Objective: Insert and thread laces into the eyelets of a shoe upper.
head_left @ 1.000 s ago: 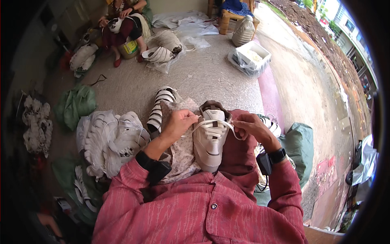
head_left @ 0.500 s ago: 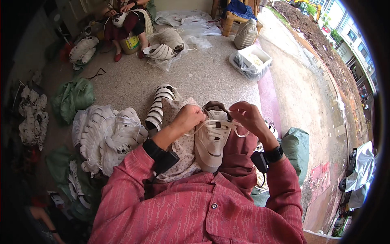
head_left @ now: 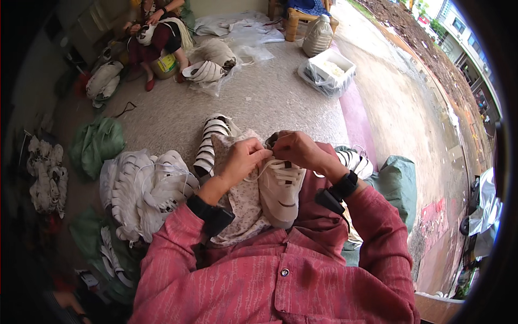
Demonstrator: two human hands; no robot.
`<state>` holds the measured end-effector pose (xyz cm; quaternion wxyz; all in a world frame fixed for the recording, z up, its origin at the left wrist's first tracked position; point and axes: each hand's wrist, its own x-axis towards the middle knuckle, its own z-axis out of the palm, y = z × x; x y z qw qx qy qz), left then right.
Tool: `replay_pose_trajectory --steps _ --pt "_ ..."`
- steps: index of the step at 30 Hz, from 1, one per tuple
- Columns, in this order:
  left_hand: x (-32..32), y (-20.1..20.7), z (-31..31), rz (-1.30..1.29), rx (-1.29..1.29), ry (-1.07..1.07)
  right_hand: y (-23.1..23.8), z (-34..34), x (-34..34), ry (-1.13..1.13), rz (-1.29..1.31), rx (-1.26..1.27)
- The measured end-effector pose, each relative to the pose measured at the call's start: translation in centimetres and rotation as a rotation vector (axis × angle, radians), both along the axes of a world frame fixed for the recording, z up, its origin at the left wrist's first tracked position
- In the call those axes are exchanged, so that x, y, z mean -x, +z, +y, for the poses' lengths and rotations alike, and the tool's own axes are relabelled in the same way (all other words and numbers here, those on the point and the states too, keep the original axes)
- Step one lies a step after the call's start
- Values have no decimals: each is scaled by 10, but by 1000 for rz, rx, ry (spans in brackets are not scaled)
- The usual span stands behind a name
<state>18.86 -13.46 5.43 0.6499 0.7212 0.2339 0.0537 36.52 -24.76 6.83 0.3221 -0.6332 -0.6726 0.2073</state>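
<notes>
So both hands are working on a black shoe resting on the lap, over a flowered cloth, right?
Not quite: the shoe is white, not black. In the head view the left hand and right hand meet at its laced top, and it rests on the lap over the flowered cloth.

White sneaker with dark stripe, toe toward wearer, on lap

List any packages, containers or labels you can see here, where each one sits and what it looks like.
White open box: far on the floor, rectangular, wrapped in clear plastic.
Plastic jug: just behind the box, translucent, ribbed, pale contents.
Yellow-labelled container: by the seated person, round, green and yellow.
Green sacks: left floor, soft, crumpled.
</notes>
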Motion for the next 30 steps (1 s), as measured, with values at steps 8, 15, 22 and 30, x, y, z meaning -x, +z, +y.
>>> replay_pose_trajectory --steps 8,15,22,30 --pt "-3 14 -11 -421 -979 -76 19 -10 -12 22 -492 -190" --pt "-14 16 18 -191 -576 -322 25 -71 -87 -397 -265 -133" --pt "-10 49 5 -133 -742 -375 -6 -102 -68 -431 242 133" --pt "-68 43 -7 -239 -803 -426 -8 -88 -40 -244 520 229"
